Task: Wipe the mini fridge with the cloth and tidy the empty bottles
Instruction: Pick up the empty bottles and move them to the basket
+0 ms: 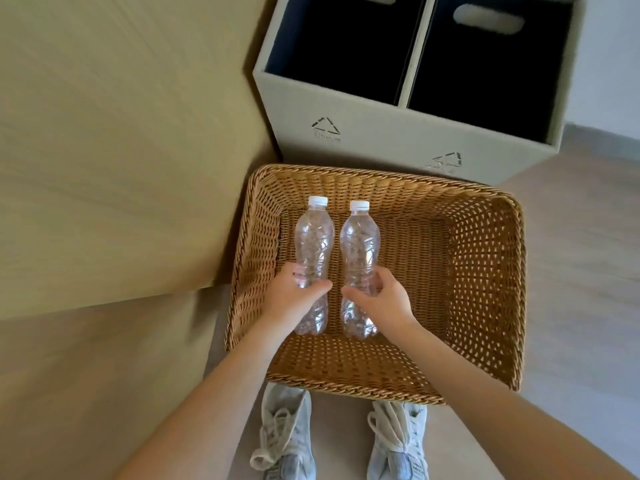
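Over the basket: wicker basket (485, 271) on floor, before recycling bin (381, 140).
Left grip: left hand (291, 292) wraps left bottle (313, 237).
Right grip: right hand (384, 296) wraps right bottle (360, 244).
Purpose: empties apparently laid side by side, tidily.

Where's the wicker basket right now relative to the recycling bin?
In the head view the wicker basket sits on the floor directly in front of the two-compartment recycling bin, just beyond the person's shoes.

floor (571, 271): light wood | on it: basket (485, 289), grey bin (381, 140) just behind, two shoes (287, 441) in front
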A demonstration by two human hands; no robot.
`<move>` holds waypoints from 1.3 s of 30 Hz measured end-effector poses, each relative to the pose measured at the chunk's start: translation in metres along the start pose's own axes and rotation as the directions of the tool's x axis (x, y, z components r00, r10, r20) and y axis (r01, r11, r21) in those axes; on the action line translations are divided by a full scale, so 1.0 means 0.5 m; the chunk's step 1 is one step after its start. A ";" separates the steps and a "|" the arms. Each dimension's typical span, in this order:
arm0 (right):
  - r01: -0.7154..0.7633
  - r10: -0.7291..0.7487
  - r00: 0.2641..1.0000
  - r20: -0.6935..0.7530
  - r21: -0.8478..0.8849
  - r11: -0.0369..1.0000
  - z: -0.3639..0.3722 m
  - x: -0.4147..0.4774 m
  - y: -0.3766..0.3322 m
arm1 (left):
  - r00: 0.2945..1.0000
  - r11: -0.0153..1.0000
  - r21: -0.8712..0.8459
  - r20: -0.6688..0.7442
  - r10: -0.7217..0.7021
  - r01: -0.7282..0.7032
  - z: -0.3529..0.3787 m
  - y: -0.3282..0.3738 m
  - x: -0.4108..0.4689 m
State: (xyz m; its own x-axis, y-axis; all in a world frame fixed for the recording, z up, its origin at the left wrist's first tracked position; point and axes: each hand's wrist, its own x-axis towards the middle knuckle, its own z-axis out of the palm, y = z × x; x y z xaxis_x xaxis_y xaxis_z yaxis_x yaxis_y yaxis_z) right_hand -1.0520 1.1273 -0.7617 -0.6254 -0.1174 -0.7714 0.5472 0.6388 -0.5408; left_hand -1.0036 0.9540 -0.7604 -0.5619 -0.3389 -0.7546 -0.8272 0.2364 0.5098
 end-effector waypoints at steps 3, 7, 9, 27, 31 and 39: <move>-0.004 0.004 1.000 0.009 -0.035 0.999 0.029 0.062 0.031 | 1.000 1.000 -0.007 -0.004 -0.003 0.003 0.027 -0.027 0.056; 0.014 -0.013 1.000 0.012 -0.123 0.992 0.045 0.114 0.049 | 0.999 0.999 -0.038 0.008 -0.033 0.033 0.040 -0.059 0.108; 0.020 -0.017 1.000 0.019 -0.164 0.986 0.052 0.130 0.057 | 0.999 0.998 -0.051 0.009 -0.048 0.048 0.048 -0.070 0.121; 0.052 -0.035 0.998 0.045 -0.458 0.887 0.076 0.156 0.061 | 0.998 0.998 0.059 -0.055 -0.016 0.019 0.070 -0.064 0.151; 0.073 -0.077 0.997 0.016 -0.549 0.832 0.051 0.116 0.030 | 0.994 0.979 0.201 -0.100 0.054 -0.032 0.049 -0.043 0.115; 0.319 -0.435 0.893 -0.116 -0.518 0.793 -0.094 -0.102 -0.135 | 0.851 0.789 0.479 -0.147 0.504 -0.385 -0.070 0.138 -0.103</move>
State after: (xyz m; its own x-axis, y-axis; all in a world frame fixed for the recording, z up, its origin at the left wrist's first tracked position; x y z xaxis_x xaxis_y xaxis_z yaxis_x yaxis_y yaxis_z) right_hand -1.0834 1.1260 -0.6702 -0.8608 -0.2946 -0.4150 -0.0538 0.8635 -0.5014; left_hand -1.0322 0.9557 -0.6718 -0.8960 -0.3030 -0.3246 -0.4339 0.7530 0.4947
